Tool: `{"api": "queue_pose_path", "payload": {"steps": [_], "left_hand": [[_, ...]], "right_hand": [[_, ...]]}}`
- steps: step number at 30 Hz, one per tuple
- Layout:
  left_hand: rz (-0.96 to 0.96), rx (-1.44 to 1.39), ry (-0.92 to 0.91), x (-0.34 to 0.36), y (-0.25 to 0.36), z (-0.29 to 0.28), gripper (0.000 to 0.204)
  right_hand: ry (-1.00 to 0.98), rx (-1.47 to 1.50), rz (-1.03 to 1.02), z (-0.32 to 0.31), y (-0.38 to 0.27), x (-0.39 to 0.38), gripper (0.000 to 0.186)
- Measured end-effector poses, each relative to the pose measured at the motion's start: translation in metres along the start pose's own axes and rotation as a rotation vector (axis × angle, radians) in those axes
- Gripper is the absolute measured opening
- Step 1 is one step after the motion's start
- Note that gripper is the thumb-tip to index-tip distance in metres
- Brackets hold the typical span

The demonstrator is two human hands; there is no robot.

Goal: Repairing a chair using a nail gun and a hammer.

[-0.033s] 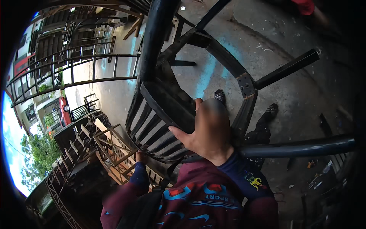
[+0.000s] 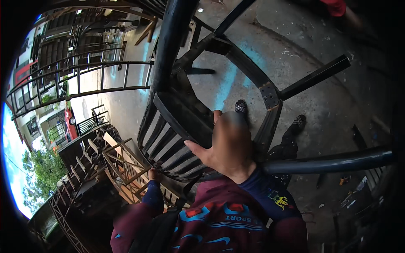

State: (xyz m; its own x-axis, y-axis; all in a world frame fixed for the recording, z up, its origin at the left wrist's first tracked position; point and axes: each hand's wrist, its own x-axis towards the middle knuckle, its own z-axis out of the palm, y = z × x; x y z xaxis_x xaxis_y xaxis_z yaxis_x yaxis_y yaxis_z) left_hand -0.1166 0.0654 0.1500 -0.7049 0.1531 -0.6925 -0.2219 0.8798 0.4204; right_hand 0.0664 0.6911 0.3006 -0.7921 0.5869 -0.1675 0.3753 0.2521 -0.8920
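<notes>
A black chair frame (image 2: 190,114) with a slatted back (image 2: 168,145) and an open seat ring is tilted up before me, its legs sticking out to the right and toward the top. My right hand (image 2: 233,147) is closed on the broad dark panel at the chair's middle, thumb stretched along one side and a fingertip showing at the other. Its middle is blurred and the remaining fingers are hidden. Lower left, my left hand (image 2: 155,173) grips the outer edge of the slatted back; most of its fingers are out of sight.
Wooden lattice frames (image 2: 126,173) stand close by at the lower left. Ladder-like metal frames (image 2: 101,78) and stacked dark furniture (image 2: 76,38) lie beyond. Blue paint marks the concrete floor (image 2: 291,55). Scattered bits (image 2: 350,200) lie at the right; part of another person (image 2: 337,7) shows top right.
</notes>
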Motion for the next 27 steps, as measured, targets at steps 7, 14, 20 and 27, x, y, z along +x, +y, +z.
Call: {"api": "queue_pose_path", "payload": {"steps": [7,14,20,27], "left_hand": [[0.273,1.231,-0.06,0.006,-0.016,-0.017,0.021],[0.046,0.4,0.111,0.064,0.021,-0.055,0.016],[-0.041,0.149,0.086,0.139,0.139,-0.103,0.026],[-0.038,-0.252,0.143,0.224,0.332,-0.102,0.026]], "right_hand": [[-0.007,-0.013,0.019,0.006,0.004,0.005,0.083],[0.062,-0.006,0.077,-0.004,0.009,0.012,0.079],[0.258,0.025,0.137,-0.021,0.023,0.018,0.079],[0.595,0.03,0.214,-0.008,0.096,0.042,0.076]]}}
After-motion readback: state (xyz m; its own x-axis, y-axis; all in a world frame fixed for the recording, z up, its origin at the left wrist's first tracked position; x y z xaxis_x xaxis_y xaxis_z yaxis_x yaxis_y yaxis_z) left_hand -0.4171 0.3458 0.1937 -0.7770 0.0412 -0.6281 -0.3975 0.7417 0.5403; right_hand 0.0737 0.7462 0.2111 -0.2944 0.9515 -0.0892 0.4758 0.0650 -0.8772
